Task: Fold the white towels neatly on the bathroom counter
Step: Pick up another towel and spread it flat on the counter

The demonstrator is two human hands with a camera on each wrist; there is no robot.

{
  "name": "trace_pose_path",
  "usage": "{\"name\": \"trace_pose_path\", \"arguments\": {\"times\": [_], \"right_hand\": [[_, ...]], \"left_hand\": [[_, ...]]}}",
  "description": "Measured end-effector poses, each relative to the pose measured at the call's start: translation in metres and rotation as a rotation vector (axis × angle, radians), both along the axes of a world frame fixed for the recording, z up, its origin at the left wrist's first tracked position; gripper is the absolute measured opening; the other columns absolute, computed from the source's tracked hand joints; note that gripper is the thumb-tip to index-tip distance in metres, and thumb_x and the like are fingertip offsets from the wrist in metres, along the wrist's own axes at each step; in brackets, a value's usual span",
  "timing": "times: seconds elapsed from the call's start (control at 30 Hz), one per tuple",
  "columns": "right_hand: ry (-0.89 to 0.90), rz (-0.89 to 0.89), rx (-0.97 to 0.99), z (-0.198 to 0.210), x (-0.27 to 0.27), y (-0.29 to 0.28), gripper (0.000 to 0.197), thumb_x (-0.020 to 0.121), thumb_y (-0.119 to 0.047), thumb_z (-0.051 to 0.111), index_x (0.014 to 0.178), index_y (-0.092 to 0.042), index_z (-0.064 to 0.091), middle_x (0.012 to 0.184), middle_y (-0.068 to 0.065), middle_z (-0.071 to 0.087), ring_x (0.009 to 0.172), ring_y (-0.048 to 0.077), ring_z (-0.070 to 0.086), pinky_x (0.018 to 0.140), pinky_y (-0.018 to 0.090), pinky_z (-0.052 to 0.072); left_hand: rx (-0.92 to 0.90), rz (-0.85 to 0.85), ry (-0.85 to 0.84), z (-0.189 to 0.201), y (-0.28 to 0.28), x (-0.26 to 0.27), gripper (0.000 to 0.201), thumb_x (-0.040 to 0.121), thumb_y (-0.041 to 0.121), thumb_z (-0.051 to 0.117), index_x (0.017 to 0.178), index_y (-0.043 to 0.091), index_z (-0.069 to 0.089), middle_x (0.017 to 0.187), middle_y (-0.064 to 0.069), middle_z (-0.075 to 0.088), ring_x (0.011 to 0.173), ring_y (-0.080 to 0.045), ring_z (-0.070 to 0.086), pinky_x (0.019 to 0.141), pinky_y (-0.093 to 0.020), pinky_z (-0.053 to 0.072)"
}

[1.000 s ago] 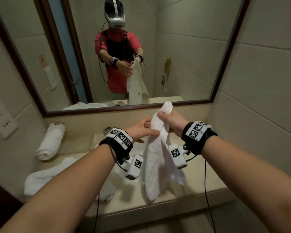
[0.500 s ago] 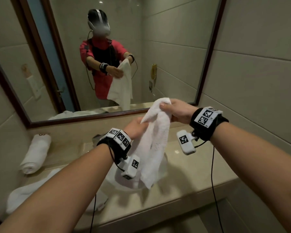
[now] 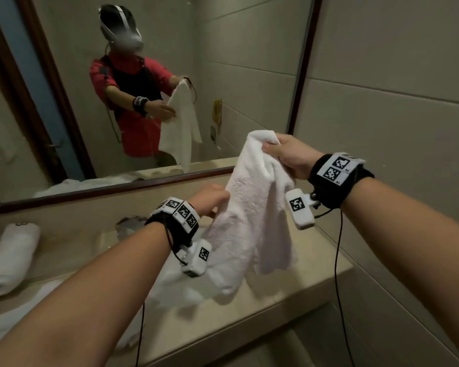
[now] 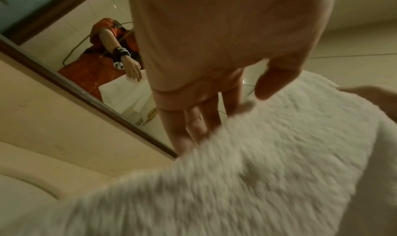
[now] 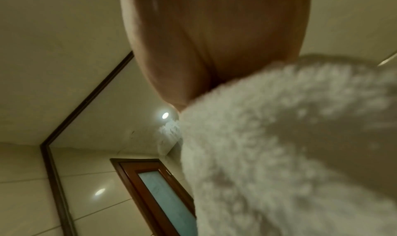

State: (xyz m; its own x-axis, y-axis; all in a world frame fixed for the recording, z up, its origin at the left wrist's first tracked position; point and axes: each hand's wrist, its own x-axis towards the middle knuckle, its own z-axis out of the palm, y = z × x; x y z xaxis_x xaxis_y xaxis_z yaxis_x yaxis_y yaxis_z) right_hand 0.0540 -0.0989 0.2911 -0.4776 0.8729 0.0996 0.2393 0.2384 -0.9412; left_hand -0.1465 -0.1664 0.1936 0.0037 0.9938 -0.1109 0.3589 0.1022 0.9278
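We note a beige bathroom counter (image 3: 289, 292) under a wall mirror (image 3: 223, 75). Above it hangs a white towel (image 3: 249, 221), held in the air over the counter, its lower corner reaching down to another white towel (image 3: 175, 287) lying crumpled there. A rolled towel (image 3: 8, 258) lies at the counter's left end. The right hand (image 3: 289, 157) clamps the hanging towel's top corner, fingers curled round it. The left hand (image 3: 210, 198) meets its left edge lower down, fingers (image 4: 206, 115) nearly straight, thumb apart
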Motion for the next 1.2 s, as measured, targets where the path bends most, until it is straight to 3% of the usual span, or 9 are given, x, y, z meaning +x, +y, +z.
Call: {"name": "trace_pose_path", "arguments": {"times": [0.1, 0.2, 0.3, 0.43, 0.57, 0.8, 0.87, 1.03, 1.2], "right_hand": [[-0.103, -0.004, 0.042, -0.002, 0.017, 0.002, 0.021, 0.096, -0.009, 0.052, 0.107, -0.022, 0.066, 0.100, 0.002, 0.069, 0.089, 0.016, 0.064, 0.086, 0.036, 0.052], [-0.163, 0.045, 0.055, -0.005, 0.037, 0.001, 0.019, 0.094, -0.004, 0.056, 0.106, -0.013, 0.068, 0.097, 0.003, 0.069, 0.085, 0.014, 0.064, 0.082, 0.032, 0.052], [-0.212, 0.117, 0.069, -0.006, 0.055, -0.005, 0.023, 0.092, 0.005, 0.054, 0.100, -0.011, 0.068, 0.087, -0.001, 0.070, 0.077, 0.007, 0.064, 0.073, 0.020, 0.053], [-0.263, 0.103, 0.124, -0.009, 0.081, -0.004, 0.026, 0.091, 0.007, 0.052, 0.092, -0.013, 0.068, 0.081, -0.008, 0.069, 0.073, -0.001, 0.062, 0.071, 0.015, 0.050], [-0.320, 0.028, 0.151, -0.013, 0.119, 0.003, 0.023, 0.092, 0.005, 0.053, 0.091, -0.013, 0.067, 0.080, -0.009, 0.067, 0.070, -0.003, 0.061, 0.071, 0.014, 0.050], [-0.398, -0.103, 0.175, -0.024, 0.176, 0.019, 0.023, 0.081, 0.013, 0.045, 0.092, 0.005, 0.064, 0.082, 0.001, 0.065, 0.072, 0.008, 0.058, 0.074, 0.028, 0.048], [-0.380, -0.148, 0.166, -0.027, 0.189, 0.025, 0.027, 0.082, 0.010, 0.047, 0.096, 0.000, 0.068, 0.086, 0.000, 0.069, 0.076, 0.010, 0.062, 0.076, 0.031, 0.051], [-0.133, -0.246, 0.153, -0.027, 0.218, 0.037, 0.033, 0.088, 0.009, 0.043, 0.107, 0.000, 0.069, 0.100, 0.010, 0.073, 0.086, 0.013, 0.068, 0.080, 0.030, 0.055], [-0.049, -0.367, 0.198, -0.028, 0.239, 0.058, 0.032, 0.087, 0.008, 0.041, 0.102, 0.002, 0.069, 0.100, 0.016, 0.072, 0.088, 0.019, 0.068, 0.079, 0.032, 0.055]], "left_hand": [[-0.077, -0.088, -0.258, 0.002, 0.007, 0.018, 0.030, 0.085, 0.016, 0.041, 0.102, 0.011, 0.065, 0.085, -0.003, 0.063, 0.067, -0.015, 0.058, 0.052, -0.029, 0.054], [0.034, 0.042, -0.196, 0.001, 0.025, 0.034, 0.043, 0.089, 0.004, 0.043, 0.129, 0.019, 0.051, 0.119, -0.008, 0.055, 0.074, -0.022, 0.061, 0.056, -0.035, 0.055], [0.196, 0.007, -0.140, -0.005, 0.045, 0.050, 0.068, 0.083, 0.002, 0.060, 0.143, 0.028, 0.039, 0.134, 0.006, 0.047, 0.079, -0.019, 0.061, 0.064, -0.033, 0.052], [0.192, -0.214, -0.009, -0.010, 0.063, 0.082, 0.055, 0.067, 0.016, 0.072, 0.120, 0.022, 0.062, 0.106, 0.003, 0.066, 0.088, -0.016, 0.060, 0.081, -0.030, 0.050], [0.128, -0.231, 0.013, -0.023, 0.080, 0.115, 0.023, 0.076, 0.015, 0.079, 0.095, 0.020, 0.067, 0.094, 0.002, 0.069, 0.091, -0.016, 0.064, 0.081, -0.028, 0.050], [0.035, -0.313, -0.060, -0.024, 0.101, 0.165, 0.024, 0.077, 0.003, 0.076, 0.092, 0.018, 0.065, 0.092, -0.003, 0.069, 0.085, -0.017, 0.065, 0.076, -0.024, 0.054], [-0.009, -0.378, -0.121, -0.022, 0.105, 0.177, 0.026, 0.075, -0.002, 0.075, 0.094, 0.014, 0.065, 0.092, -0.007, 0.068, 0.086, -0.022, 0.065, 0.078, -0.030, 0.056], [-0.182, -0.569, -0.414, -0.021, 0.120, 0.200, 0.051, 0.070, -0.007, 0.068, 0.120, 0.000, 0.056, 0.110, -0.015, 0.065, 0.098, -0.027, 0.064, 0.087, -0.039, 0.054], [-0.225, -0.572, -0.387, -0.018, 0.140, 0.203, 0.056, 0.068, 0.003, 0.070, 0.122, 0.010, 0.054, 0.106, -0.006, 0.067, 0.098, -0.022, 0.065, 0.087, -0.038, 0.053]]}}
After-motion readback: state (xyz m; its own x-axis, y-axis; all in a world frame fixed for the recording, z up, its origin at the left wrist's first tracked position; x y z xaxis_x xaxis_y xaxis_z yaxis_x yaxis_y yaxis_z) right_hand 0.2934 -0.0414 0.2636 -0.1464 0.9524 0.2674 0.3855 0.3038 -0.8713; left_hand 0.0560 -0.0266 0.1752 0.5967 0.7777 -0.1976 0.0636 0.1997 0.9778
